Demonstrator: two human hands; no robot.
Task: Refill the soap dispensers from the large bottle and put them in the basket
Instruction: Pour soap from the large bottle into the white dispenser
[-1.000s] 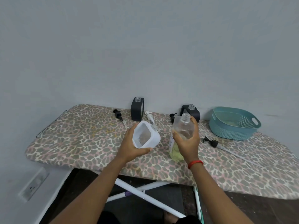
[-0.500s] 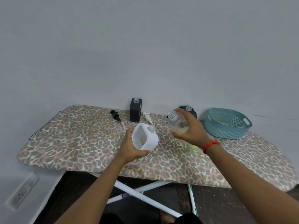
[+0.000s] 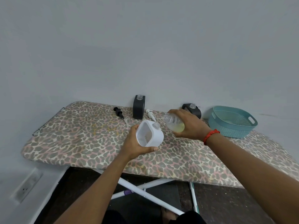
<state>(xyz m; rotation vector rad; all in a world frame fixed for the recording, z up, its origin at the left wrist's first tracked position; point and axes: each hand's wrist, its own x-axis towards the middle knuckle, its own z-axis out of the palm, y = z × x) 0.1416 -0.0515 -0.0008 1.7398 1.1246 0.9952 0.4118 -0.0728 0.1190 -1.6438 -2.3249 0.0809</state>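
My left hand [image 3: 135, 145] grips a white square soap dispenser [image 3: 149, 134] with its cap off, held above the leopard-print board. My right hand [image 3: 191, 126] holds the large clear bottle [image 3: 174, 122] of yellowish soap, tipped almost flat. Its open mouth points left at the dispenser's neck, a short gap apart. Two black dispensers without pumps stand by the wall: one upright [image 3: 138, 107], one [image 3: 192, 109] partly hidden behind my right hand. A teal basket [image 3: 233, 122] sits at the far right.
A black pump head [image 3: 119, 112] and a white pump head [image 3: 150, 114] lie loose on the ironing board [image 3: 80, 135] near the back. The wall is right behind the board. White board legs [image 3: 145, 193] show below its front edge.
My right hand has tipped the large bottle from upright to nearly horizontal and brought its mouth close to the white dispenser's neck. My left hand has kept the dispenser almost in place.
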